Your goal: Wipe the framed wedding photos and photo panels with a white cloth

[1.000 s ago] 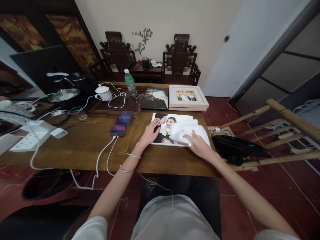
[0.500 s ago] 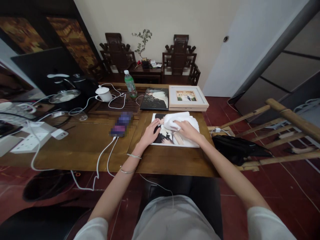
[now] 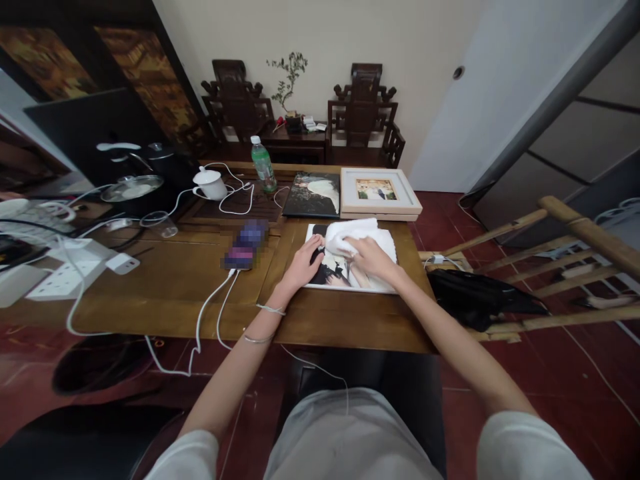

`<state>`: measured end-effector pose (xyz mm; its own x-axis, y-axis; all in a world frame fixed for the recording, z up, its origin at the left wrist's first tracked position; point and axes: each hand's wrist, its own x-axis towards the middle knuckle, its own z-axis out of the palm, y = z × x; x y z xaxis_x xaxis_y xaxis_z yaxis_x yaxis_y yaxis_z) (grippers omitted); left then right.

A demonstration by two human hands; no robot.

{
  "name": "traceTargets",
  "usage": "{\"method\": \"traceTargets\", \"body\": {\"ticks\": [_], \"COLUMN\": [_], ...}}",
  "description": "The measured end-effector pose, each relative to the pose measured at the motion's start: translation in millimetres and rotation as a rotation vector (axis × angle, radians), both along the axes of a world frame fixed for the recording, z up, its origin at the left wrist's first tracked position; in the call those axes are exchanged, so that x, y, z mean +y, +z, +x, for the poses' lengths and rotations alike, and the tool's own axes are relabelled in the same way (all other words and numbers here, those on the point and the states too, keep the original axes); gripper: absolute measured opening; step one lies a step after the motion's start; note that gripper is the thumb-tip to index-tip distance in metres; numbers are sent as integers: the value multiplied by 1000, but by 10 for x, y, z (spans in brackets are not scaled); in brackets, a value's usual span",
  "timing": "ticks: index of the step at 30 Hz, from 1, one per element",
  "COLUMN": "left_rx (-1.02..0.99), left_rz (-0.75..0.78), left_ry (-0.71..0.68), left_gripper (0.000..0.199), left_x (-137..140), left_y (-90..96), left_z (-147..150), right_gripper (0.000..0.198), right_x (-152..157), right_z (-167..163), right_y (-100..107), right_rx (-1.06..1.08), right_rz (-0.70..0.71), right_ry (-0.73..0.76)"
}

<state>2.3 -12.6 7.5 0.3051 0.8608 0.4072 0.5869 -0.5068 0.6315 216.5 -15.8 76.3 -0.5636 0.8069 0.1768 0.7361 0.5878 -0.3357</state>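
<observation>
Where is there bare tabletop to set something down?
Between the white adapter and pixelated device; also a narrower band between the photo panel and the near table edge. Crowded: left end around the pot, and far side, with lidded cup, bottle and white frame.

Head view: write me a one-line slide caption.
Left hand resting on a photo print, right hand holding a white cloth against it, on a wooden table.

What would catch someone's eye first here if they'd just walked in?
Probably the white cloth under the fingers of the right hand, covering part of a photo on the wooden table; the left hand rests at the photo's left side. Next, perhaps the framed picture at the table's far right corner, and the green bottle toward the back.
</observation>
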Motion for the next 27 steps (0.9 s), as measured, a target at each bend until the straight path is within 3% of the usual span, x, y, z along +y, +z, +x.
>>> {"method": "traceTargets", "body": {"ticks": [6,11,15,23,27], "left_rx": [-3,-31,-41,-17,-8], "left_rz": [-18,-11,-34,-33,-35], "left_ry": [12,3,-6,-19,-22], "left_gripper": [44,42,45,47,46], "left_x": [11,-1,-6,43,29], "left_y": [-14,0,4,-67,-57], "left_z": [8,16,16,-6,-16], "right_gripper": [48,53,48,48,48], "right_x": [-960,-1202,-912,189,557], "right_z": [74,84,58,-72,-127], "right_y": [-58,-65,-7,72,41], "right_rx": [-97,-160,-131,-102,-44], "right_rz": [-19,-37,-28,-15,35], "right_ry": [122,182,137,-67,-74]}}
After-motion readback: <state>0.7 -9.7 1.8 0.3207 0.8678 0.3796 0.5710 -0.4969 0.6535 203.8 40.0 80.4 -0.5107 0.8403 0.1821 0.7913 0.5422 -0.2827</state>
